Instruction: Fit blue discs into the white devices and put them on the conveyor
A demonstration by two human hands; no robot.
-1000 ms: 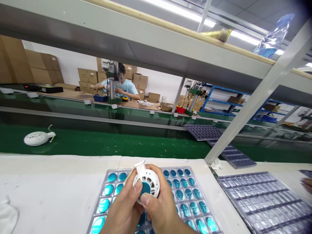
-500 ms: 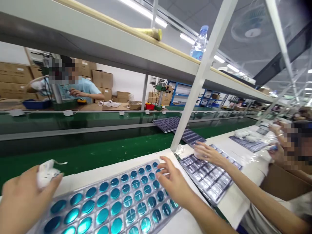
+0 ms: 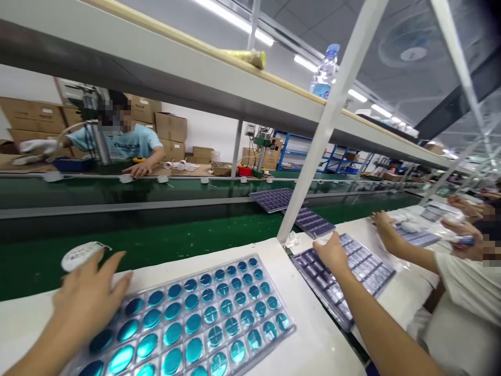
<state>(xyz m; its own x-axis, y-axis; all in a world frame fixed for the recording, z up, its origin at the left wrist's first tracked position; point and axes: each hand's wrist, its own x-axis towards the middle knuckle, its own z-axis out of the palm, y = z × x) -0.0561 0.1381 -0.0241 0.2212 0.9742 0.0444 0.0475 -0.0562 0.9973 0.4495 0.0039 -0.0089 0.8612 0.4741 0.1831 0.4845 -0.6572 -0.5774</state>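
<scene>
My left hand (image 3: 92, 295) hovers open, fingers spread, over the left end of a clear blister tray (image 3: 274, 292) holding several round teal discs (image 3: 211, 313). Just beyond its fingertips a white round vented part (image 3: 80, 255) lies on the green conveyor belt (image 3: 176, 240), free of the hand. My right hand (image 3: 332, 254) reaches right and lies with fingers stretched on a grey compartment tray (image 3: 368, 274); nothing shows in it.
A co-worker's arm (image 3: 395, 241) and white sleeve (image 3: 457, 282) work over trays at the right. A white slanted post (image 3: 313, 156) rises between the two trays. More grey trays (image 3: 274, 199) ride the belt. Another person (image 3: 125, 143) sits across it. A bottle (image 3: 324, 73) stands on the overhead shelf.
My left hand has let go of the white part, which now lies on the belt. My right hand moved from the teal disc tray to the grey tray.
</scene>
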